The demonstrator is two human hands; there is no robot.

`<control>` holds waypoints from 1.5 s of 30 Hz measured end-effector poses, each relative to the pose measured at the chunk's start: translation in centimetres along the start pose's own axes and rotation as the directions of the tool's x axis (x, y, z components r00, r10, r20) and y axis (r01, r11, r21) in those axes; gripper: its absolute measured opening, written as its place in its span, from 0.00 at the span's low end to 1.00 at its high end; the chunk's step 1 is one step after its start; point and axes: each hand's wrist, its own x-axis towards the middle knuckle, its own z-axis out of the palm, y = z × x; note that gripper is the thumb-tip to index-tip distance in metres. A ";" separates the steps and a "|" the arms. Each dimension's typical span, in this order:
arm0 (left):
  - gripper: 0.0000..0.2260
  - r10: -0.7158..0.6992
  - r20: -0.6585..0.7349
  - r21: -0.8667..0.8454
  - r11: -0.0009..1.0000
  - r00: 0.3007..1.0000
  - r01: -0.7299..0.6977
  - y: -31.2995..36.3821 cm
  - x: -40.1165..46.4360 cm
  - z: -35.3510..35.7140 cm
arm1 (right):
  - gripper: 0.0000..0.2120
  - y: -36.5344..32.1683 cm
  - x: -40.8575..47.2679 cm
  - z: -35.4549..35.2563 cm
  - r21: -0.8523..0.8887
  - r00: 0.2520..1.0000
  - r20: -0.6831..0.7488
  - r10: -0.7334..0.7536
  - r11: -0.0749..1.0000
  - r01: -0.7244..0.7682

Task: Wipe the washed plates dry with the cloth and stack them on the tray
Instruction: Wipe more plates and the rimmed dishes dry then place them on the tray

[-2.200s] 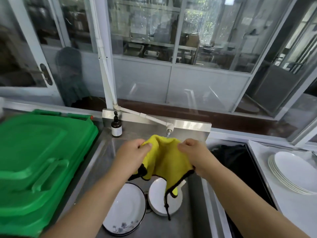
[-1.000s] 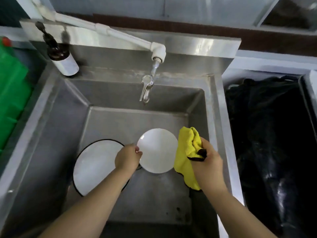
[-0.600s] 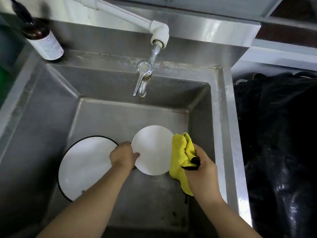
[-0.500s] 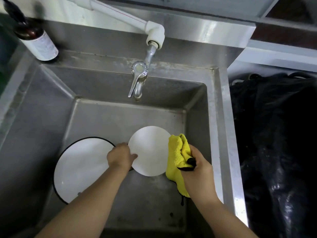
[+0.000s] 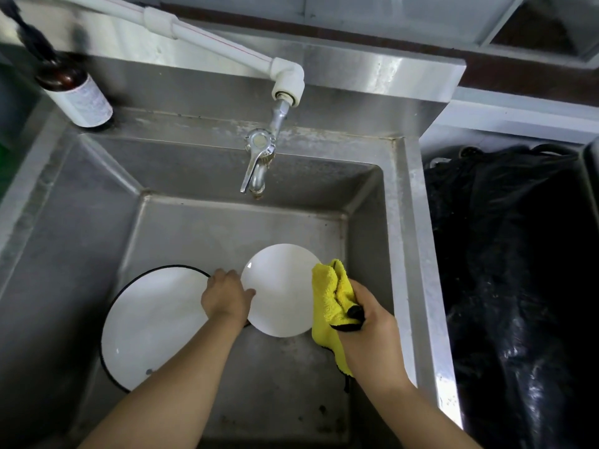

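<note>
Your left hand [image 5: 227, 298] pinches left rim of small white plate [image 5: 280, 290] down in sink [image 5: 405, 254]. Your right hand [image 5: 366, 322] clutches bunched yellow cloth [image 5: 330, 299] at plate's right edge. Black-rimmed plate [image 5: 152, 322] lies alongside, untouched. Tray out of view; judged: wiping barely begun, both plates remain.

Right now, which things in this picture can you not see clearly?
- Fingers of left hand: behind the small white plate, head view.
- Black-rimmed plate: partly covered by the forearm.
- Bottle label: blurred.
- Tray: outside the frame.
- Yellow cloth: lower part hidden by right hand.
</note>
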 end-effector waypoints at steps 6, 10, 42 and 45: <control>0.17 -0.078 0.065 -0.055 0.995 0.995 0.082 -0.1 0.6 0.0 | 0.24 0.6 -0.5 0.6 0.034 1.000 -0.012 0.008 0.999 -0.008; 0.12 -0.080 0.069 -0.146 0.985 0.994 0.089 -0.1 0.7 -0.8 | 0.24 0.8 -0.9 0.8 0.048 1.000 -0.011 0.026 0.999 -0.025; 0.13 0.305 -0.517 -0.321 0.798 0.800 -0.511 -8.9 -17.6 -27.9 | 0.28 -19.5 -8.5 -2.3 -0.240 0.932 -0.108 -0.346 0.919 0.313; 0.11 0.290 -0.603 -0.357 0.735 0.744 -0.576 -10.3 -19.6 -32.2 | 0.30 -24.5 -10.2 -0.4 -0.256 0.840 -0.218 -0.496 0.860 0.441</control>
